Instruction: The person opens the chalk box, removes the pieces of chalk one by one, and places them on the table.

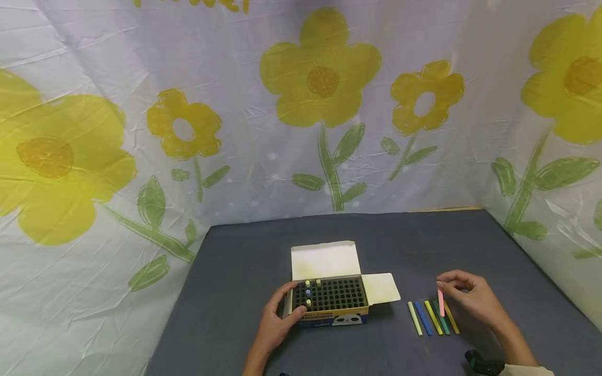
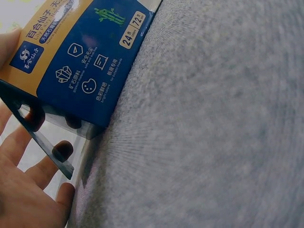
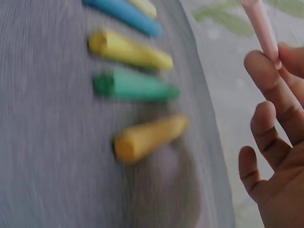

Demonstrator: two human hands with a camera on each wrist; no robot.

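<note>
An open chalk box (image 1: 336, 315) stands on the dark tabletop, its holed insert (image 1: 340, 292) holding several upright chalk sticks near the left end. My left hand (image 1: 278, 317) grips that end, thumb at the front corner and fingers along the left side. The left wrist view shows the box's blue and yellow printed side (image 2: 76, 66) and fingers (image 2: 42, 171) behind its end flap. Between thumb and index finger, my right hand (image 1: 475, 297) pinches a pink chalk stick (image 1: 440, 303), raised above the row on the table. The pink chalk (image 3: 262, 28) points away from the fingertips.
Right of the box lies a row of chalk sticks: pale yellow (image 1: 415, 318), blue (image 1: 423, 318), yellow (image 1: 433, 317), green (image 3: 137, 85) and orange (image 3: 151, 137). The box's white lid (image 1: 325, 261) is folded back, and a side flap (image 1: 381, 288) sticks out right. Flower-printed sheeting (image 1: 244, 172) surrounds the table.
</note>
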